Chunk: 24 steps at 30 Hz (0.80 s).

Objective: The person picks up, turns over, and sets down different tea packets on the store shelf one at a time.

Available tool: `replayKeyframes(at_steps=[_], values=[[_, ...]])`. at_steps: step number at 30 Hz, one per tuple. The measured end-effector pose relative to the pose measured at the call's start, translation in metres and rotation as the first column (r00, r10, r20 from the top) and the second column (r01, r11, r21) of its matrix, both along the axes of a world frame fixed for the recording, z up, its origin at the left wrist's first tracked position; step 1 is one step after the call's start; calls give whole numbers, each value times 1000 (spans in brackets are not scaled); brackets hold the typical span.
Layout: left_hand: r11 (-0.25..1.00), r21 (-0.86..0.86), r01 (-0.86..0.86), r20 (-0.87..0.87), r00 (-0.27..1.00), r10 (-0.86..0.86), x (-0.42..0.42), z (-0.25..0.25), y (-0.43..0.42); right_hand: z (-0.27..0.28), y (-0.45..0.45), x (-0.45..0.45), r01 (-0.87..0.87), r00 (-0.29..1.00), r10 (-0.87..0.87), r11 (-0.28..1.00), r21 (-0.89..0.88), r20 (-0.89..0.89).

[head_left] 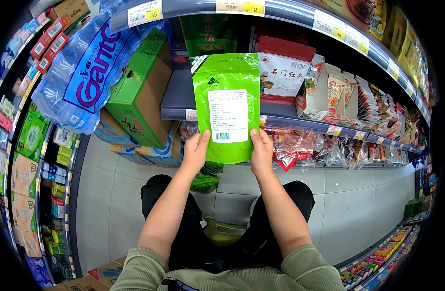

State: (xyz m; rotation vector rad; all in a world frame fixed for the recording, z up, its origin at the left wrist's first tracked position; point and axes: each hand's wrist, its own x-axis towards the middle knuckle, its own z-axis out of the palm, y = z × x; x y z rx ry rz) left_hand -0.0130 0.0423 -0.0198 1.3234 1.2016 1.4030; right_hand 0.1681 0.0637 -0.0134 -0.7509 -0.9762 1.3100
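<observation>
One green pouch point(226, 81) was held upright before a shelf point(176, 89), its white label point(229, 116) showing. The left hand point(197, 150) pinched its left edge near the bottom corner; the right hand point(262, 150) pinched the right edge the same way. Beyond it, to the right, stood a red-and-white bag point(284, 72); to the left, a green box point(141, 87) stood beside a water pack point(82, 72).
</observation>
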Motion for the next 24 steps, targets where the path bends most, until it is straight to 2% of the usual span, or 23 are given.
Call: replayKeyframes(at_steps=[6,8,12,17,24], values=[[999,-9,-51,-7,999,51,1,-3,2,-3,0,-3,3,1000,-3,1000,-6,11],[998,24,-51,74,996,49,4,-2,1,-4,-1,-3,11,1000,-11,1000,-4,28],[989,87,-122,98,989,114,11,2,0,-4,-1,-4,8,1000,-8,1000,-11,19],[982,129,-138,-29,989,143,10,2,-3,2,-4,-4,18,999,-18,1000,10,28],[961,224,-160,-63,982,178,12,8,-7,3,-4,-4,62,996,-64,997,34,66]])
